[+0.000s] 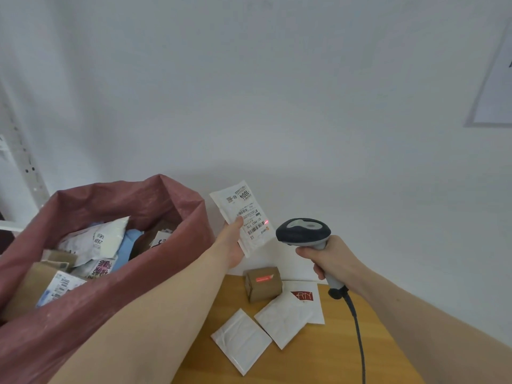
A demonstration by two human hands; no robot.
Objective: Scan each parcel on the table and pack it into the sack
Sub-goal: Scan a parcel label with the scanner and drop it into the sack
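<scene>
Left hand (234, 246): raised above the table's far edge, thumb pressed on the front of a white labelled parcel (243, 217) and fingers behind it, holding it upright with the printed label facing the camera.
Right hand (331, 256): clenched around the grip of a dark grey barcode scanner (303, 232), whose head points toward the held parcel from just beside it.
Scanner cable (357, 333): dark, running from the handle's base down over the table toward the lower edge of the view.
Red light: a small red spot sits on the held parcel's label near its right edge; a red bar also glows on the brown cardboard box (263, 284) below.
Table (318, 361): wooden, at lower right, set against a white wall.
Parcels on the table: the brown box stands at the far edge; beside it lies a white mailer with a red logo (306, 297), partly covered by a second white mailer (282, 318); a third white mailer (241, 339) lies nearer, just left of those two.
Sack (116, 295): dull red, open-mouthed, at left beside the table, already containing white and blue mailers and brown boxes; the left forearm crosses in front of its rim.
</scene>
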